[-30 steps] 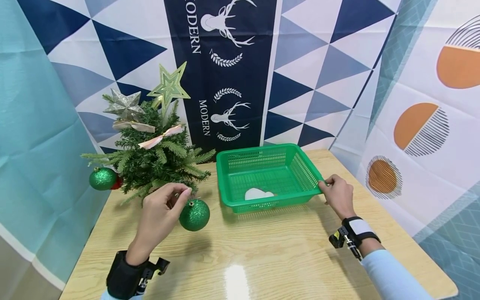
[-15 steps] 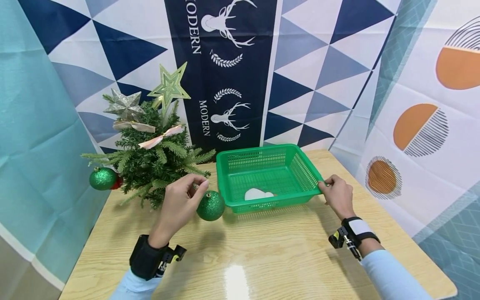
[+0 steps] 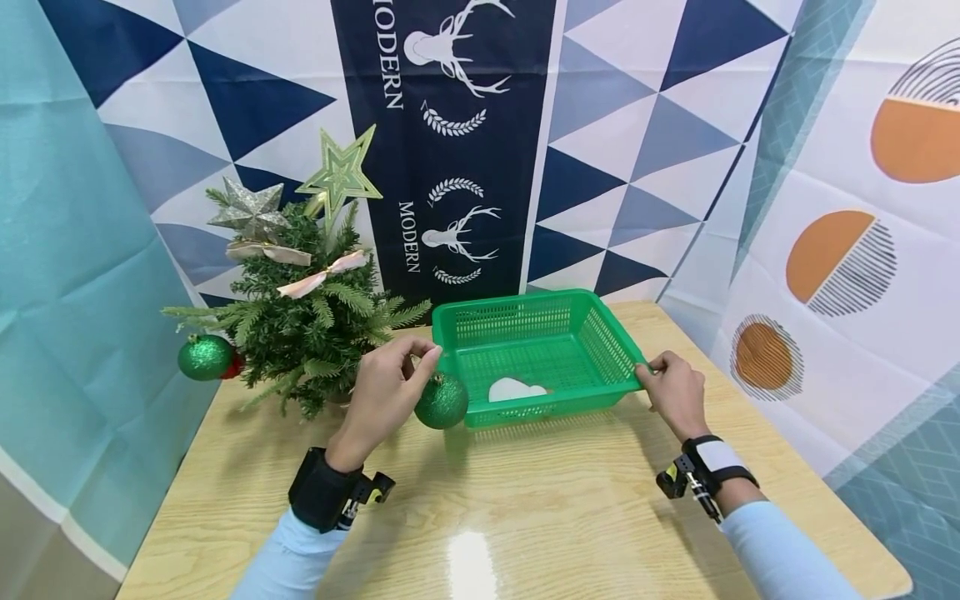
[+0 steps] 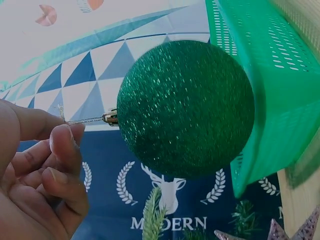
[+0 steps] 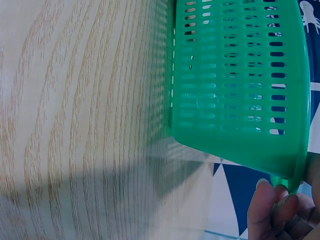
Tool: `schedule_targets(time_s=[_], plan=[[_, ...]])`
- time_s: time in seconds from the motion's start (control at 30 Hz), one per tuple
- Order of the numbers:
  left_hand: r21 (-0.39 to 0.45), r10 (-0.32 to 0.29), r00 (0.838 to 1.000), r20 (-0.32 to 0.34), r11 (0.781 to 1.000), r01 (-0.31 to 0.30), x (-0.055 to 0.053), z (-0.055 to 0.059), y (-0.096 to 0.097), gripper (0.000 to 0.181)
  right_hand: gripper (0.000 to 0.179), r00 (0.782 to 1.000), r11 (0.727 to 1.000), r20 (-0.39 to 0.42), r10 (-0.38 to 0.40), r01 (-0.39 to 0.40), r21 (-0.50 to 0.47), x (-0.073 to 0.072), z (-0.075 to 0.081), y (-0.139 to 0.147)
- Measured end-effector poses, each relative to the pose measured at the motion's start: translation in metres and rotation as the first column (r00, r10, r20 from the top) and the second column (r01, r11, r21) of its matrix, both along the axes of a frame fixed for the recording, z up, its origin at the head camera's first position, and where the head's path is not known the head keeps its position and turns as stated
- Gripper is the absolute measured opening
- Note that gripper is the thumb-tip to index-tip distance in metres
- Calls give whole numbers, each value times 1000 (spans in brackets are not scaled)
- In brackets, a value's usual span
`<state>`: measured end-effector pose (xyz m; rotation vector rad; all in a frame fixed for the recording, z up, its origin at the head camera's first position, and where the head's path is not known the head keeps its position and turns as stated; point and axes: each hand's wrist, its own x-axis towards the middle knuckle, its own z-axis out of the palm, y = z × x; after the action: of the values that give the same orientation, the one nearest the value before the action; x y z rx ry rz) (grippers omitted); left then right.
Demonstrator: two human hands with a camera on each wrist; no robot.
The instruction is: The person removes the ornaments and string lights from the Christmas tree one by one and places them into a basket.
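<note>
My left hand (image 3: pixel 392 387) pinches the thin gold cord of a glittery green Christmas ball (image 3: pixel 442 402) between thumb and forefinger. The ball hangs at the near left corner of a green plastic basket (image 3: pixel 555 400), overlapping its rim in the head view. In the left wrist view the ball (image 4: pixel 186 110) fills the middle, its gold cap (image 4: pixel 111 117) toward the fingers. My right hand (image 3: pixel 675 392) grips the basket's near right corner, thumb on top of the rim; the right wrist view shows its curled fingers (image 5: pixel 260 205) under that corner. A white piece (image 3: pixel 514 390) lies inside the basket.
To the left stands a small Christmas tree (image 3: pixel 315 317) with a gold star (image 3: pixel 341 173), a silver star (image 3: pixel 251 208), bows and another green ball (image 3: pixel 206 357). Patterned cloths surround the wooden table (image 3: pixel 570 508) at the back and sides.
My left hand has carried the green ball rightward and slightly up, from in front of the tree to the basket's near left corner. The right hand keeps its grip on the basket.
</note>
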<state>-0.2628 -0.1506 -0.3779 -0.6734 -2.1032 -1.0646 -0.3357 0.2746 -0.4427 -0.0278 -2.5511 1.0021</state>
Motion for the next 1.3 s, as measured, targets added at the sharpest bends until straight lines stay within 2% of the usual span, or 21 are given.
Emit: schedule_targets(time_s=[0.03, 0.13, 0.27, 0.37, 0.4, 0.57, 0.6, 0.63, 0.83, 1.03, 1.3], plan=[[-15, 5, 1000, 22, 1000, -5, 5, 9, 3, 16, 26, 1000, 1000, 0, 1, -1, -1, 0, 0, 0], [-41, 37, 997, 65, 999, -35, 7, 20, 9, 15, 26, 1000, 1000, 0, -2, 2, 0, 0, -1, 0], [-46, 45, 991, 126, 998, -39, 4, 25, 14, 14, 27, 1000, 1000, 2, -5, 5, -7, -1, -1, -1], [-12, 21, 987, 158, 1000, -20, 1, 26, 17, 15, 27, 1000, 1000, -2, -3, 3, -1, 0, -2, 0], [16, -7, 989, 150, 1000, 4, -17, 5, 14, 18, 27, 1000, 1000, -3, -2, 2, 2, 0, -3, 0], [33, -49, 990, 133, 998, 45, -25, 3, 18, 21, 27, 1000, 1000, 0, -15, 15, 4, 1, -3, 0], [24, -47, 990, 130, 999, 45, -26, 3, 19, 21, 27, 1000, 1000, 3, -17, 17, 0, 1, -3, 0], [2, -24, 990, 143, 1000, 24, -10, 24, 24, 18, 27, 1000, 1000, 6, -21, 21, -2, 1, -3, 0], [-33, 24, 987, 159, 999, -19, -16, 26, 27, 12, 27, 1000, 1000, 5, -14, 14, 3, 1, -2, -1], [-54, 34, 987, 156, 998, -26, -24, 26, 31, 14, 27, 1000, 1000, 1, -25, 25, 3, 0, -2, -1], [-82, 62, 980, 191, 996, -47, -31, 24, 38, 14, 26, 999, 999, 4, -38, 38, -1, -3, -5, -1]])
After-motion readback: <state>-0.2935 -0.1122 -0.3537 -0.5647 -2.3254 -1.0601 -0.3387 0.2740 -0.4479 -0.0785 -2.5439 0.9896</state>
